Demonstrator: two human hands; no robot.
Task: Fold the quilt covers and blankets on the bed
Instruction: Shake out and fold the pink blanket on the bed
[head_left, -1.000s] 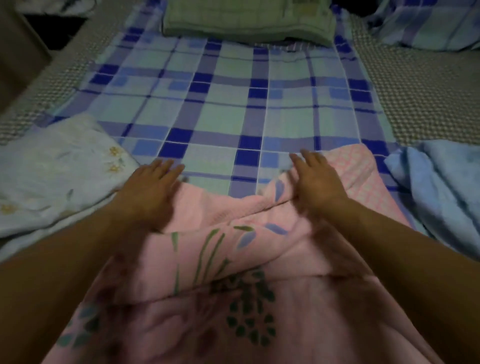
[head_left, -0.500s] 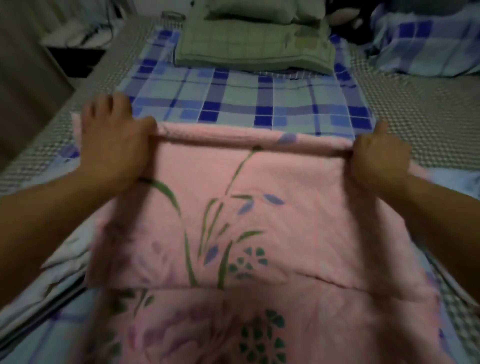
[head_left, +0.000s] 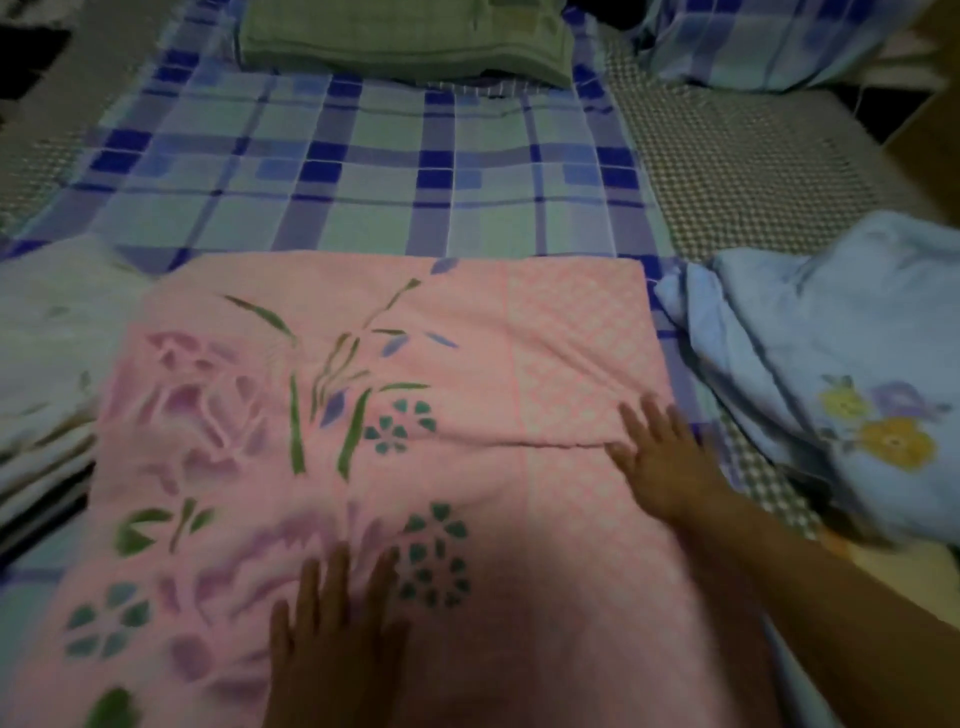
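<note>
The pink blanket (head_left: 374, 467), spread mid-frame on the bed (head_left: 363, 171), is pressed flat by the spread left hand (head_left: 332, 644) and spread right hand (head_left: 660, 462); creases are best stroked outward before folding.

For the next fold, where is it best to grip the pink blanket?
Probably at the two far corners of the pink blanket, one per hand, reaching from the near side: its far edge lies straight and uncovered on the plaid sheet, so fingers can pinch there.
</note>
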